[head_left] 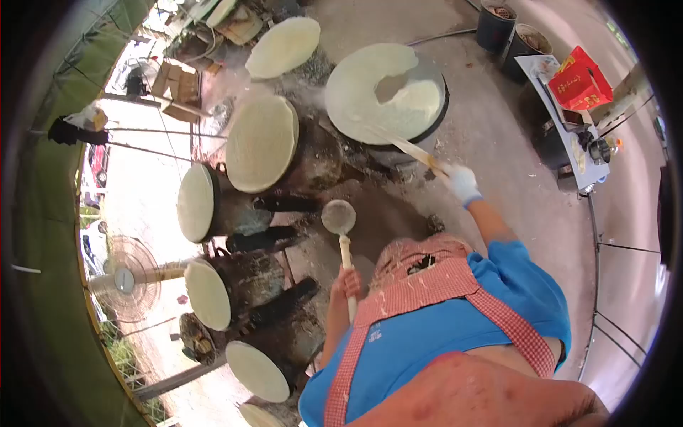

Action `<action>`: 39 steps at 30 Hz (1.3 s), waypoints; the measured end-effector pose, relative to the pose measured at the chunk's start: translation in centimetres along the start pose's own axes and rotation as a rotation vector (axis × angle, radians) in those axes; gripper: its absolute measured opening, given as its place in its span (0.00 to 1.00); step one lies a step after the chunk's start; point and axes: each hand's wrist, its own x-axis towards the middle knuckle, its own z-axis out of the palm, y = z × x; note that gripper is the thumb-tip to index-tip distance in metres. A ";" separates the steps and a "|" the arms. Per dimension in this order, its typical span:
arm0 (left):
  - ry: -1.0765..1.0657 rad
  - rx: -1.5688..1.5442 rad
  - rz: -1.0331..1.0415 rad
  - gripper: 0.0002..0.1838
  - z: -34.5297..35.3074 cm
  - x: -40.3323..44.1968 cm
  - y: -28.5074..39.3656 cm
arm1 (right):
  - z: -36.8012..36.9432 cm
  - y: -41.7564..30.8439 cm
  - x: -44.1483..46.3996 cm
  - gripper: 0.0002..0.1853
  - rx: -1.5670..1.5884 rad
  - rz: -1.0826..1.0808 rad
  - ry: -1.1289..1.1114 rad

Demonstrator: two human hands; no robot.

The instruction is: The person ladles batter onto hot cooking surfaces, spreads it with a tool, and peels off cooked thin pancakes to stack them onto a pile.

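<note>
My right hand (462,183), in a white glove, is closed on the handle of a long flat spreader (405,148). The spreader's blade lies over the near edge of a large round griddle (442,107). Pale batter (348,89) covers much of the griddle, with a dark uncovered patch near its middle and a thicker pool at the right. My left hand (346,283), bare, is wrapped round the pale handle of a round ladle (339,216), held low in front of the apron, apart from the griddle.
Several other round griddles with pale sheets (262,144) stand along the left and top. A fan (124,280) is at the far left. At the right, a small table (569,139) holds a red bag (581,80), near dark buckets (496,27).
</note>
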 end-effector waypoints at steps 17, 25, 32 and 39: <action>-0.138 -0.212 -0.175 0.16 1.9 6.1 -2.0 | -4.3 5.2 16.5 0.19 0.347 0.016 0.360; -0.182 -0.076 -0.108 0.13 -0.9 5.7 -0.5 | -2.1 0.0 13.1 0.16 1.148 0.396 0.130; -0.141 -0.239 -0.102 0.17 1.7 2.9 0.7 | -5.4 1.1 9.1 0.14 1.115 0.552 0.068; -0.114 -0.362 -0.070 0.18 2.4 2.1 1.8 | -2.4 -3.1 3.9 0.13 1.118 0.540 -0.051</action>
